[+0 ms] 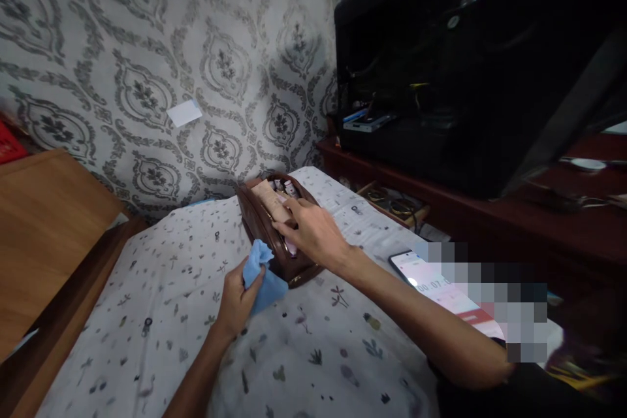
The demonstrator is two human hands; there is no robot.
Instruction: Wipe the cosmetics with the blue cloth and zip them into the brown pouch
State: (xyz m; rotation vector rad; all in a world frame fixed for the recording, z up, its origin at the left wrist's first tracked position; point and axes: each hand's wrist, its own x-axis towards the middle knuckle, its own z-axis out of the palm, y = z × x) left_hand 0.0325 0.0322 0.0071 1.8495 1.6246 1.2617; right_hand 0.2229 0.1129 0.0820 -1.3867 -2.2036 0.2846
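Bag, brown and open, on a printed sheet.
Left hand grips a blue cloth beside it; right hand hangs over the opening, thumb and fingers parted, by a beige packet; whether it grips, I cannot tell.

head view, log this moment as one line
left hand: holds blue cloth | right hand: over open brown bag | bag: on printed sheet, beige packet in its opening

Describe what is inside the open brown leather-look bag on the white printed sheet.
The bag holds a flat beige item, small white bottle-like items and a pale pink item. The right hand partly covers the opening; anything beneath or deeper cannot be seen.
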